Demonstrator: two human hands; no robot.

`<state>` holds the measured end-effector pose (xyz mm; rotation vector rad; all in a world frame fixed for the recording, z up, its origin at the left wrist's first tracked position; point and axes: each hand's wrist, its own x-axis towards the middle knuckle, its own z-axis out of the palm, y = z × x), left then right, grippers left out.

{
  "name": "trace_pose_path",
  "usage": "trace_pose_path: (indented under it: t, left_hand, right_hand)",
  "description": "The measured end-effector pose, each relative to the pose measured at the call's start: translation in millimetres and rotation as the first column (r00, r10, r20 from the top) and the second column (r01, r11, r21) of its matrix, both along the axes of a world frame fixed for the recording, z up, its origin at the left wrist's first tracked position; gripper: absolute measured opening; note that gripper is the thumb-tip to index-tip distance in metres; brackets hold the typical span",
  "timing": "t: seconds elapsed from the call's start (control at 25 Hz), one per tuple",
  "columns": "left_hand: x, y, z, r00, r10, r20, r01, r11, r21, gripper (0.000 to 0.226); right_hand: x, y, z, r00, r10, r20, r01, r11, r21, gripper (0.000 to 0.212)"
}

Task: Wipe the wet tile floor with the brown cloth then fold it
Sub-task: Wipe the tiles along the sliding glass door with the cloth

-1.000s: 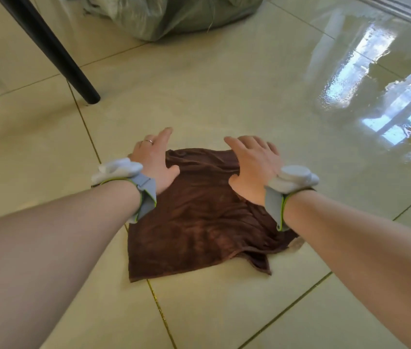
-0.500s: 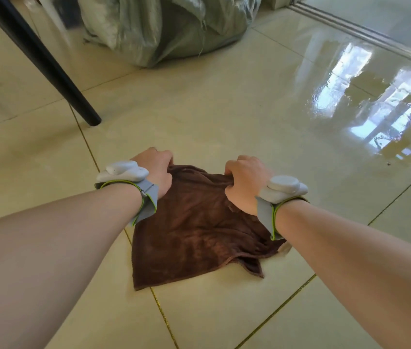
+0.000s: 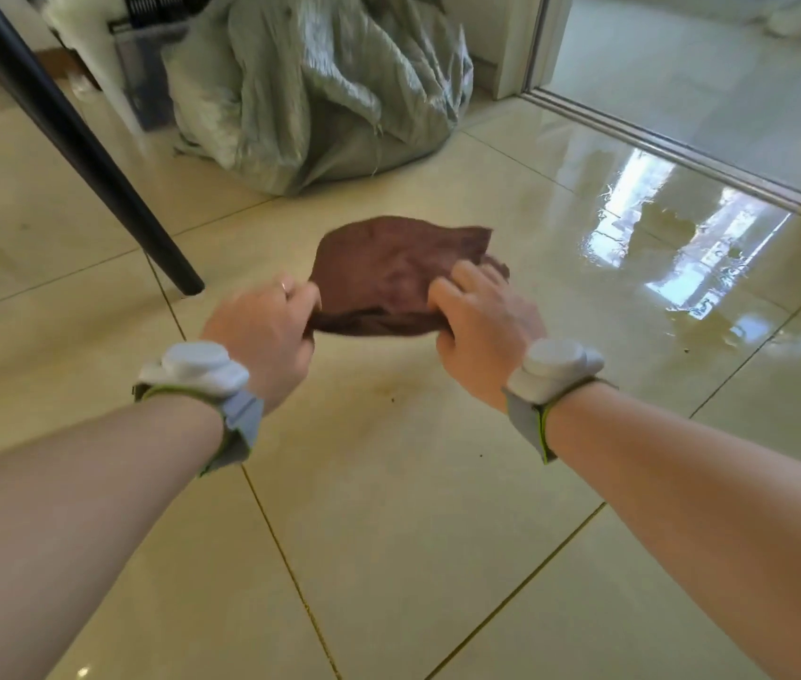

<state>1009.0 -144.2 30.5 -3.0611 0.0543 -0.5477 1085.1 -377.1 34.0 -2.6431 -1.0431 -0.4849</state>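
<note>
Both hands, left hand (image 3: 261, 343) and right hand (image 3: 484, 331), pinch the brown cloth (image 3: 391, 274) above the tile floor (image 3: 413, 507)

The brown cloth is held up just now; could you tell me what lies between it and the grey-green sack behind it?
In the head view, only bare tile floor with one grout line separates the brown cloth from the sack.

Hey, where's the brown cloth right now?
In the head view the brown cloth is mid-frame, gripped between the left hand and right hand, right of the black leg.
</note>
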Motion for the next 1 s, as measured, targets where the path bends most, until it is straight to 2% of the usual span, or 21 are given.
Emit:
trace_pose_path:
  t: [0.04,0.08,0.12,0.16,0.2,0.24,0.28,0.4,0.48,0.6,0.76,0.92,1.0]
  left_hand:
    - [-15,0,-13,0.994,-0.083,-0.068,0.085,0.996,0.034,0.023]
    - [-30,0,-28,0.975,-0.139,-0.175,0.149,0.988,0.046,0.028]
    - [-47,-4,-41,0.926,-0.157,-0.342,0.184,0.982,0.047,0.031]
    - [-64,-8,-57,0.838,-0.136,-0.529,0.179,0.983,0.03,0.03]
    - [-81,-12,-71,0.724,-0.107,-0.681,0.151,0.989,0.005,0.029]
    - [-92,-13,-81,0.63,-0.073,-0.773,0.101,0.995,-0.012,0.029]
    - [-98,-13,-87,0.611,-0.054,-0.79,0.048,0.998,-0.03,0.031]
    - [-91,-5,-88,0.792,0.068,-0.606,-0.136,0.989,-0.066,0.04]
    - [-77,-5,-93,0.863,0.13,-0.488,-0.191,0.979,-0.077,0.056]
    - [-58,-23,-104,0.854,0.135,-0.502,-0.2,0.977,-0.079,0.076]
    - [-24,-45,-134,0.861,0.152,-0.485,-0.241,0.962,-0.126,0.083]
    - [4,-35,-173,0.888,0.219,-0.405,-0.307,0.937,-0.165,0.079]
    - [32,-10,-187,0.888,0.303,-0.346,-0.381,0.906,-0.184,0.075]
  right_hand:
    - [-9,-4,-14,0.997,0.052,-0.048,-0.056,0.995,-0.08,0.028]
    - [-18,-7,-28,0.985,0.068,-0.16,-0.102,0.971,-0.217,0.032]
    - [-30,-9,-41,0.951,0.044,-0.306,-0.161,0.915,-0.369,0.036]
    - [-42,-11,-55,0.893,-0.008,-0.45,-0.241,0.836,-0.493,0.037]
    - [-52,-14,-65,0.839,-0.061,-0.54,-0.303,0.772,-0.559,0.036]
    - [-58,-16,-71,0.812,-0.074,-0.579,-0.33,0.761,-0.559,0.033]
    - [-60,-17,-74,0.807,-0.06,-0.587,-0.322,0.789,-0.523,0.031]
    - [-46,-12,-79,0.887,-0.051,-0.458,-0.131,0.925,-0.356,0.039]
    - [-42,-9,-89,0.894,-0.117,-0.432,-0.026,0.95,-0.311,0.051]
    - [-46,0,-114,0.863,-0.165,-0.478,-0.02,0.933,-0.36,0.067]
    - [-47,11,-144,0.857,-0.209,-0.47,0.048,0.942,-0.332,0.071]
    - [-27,32,-166,0.878,-0.245,-0.411,0.129,0.948,-0.291,0.071]
    - [12,59,-174,0.886,-0.217,-0.41,0.103,0.954,-0.282,0.07]
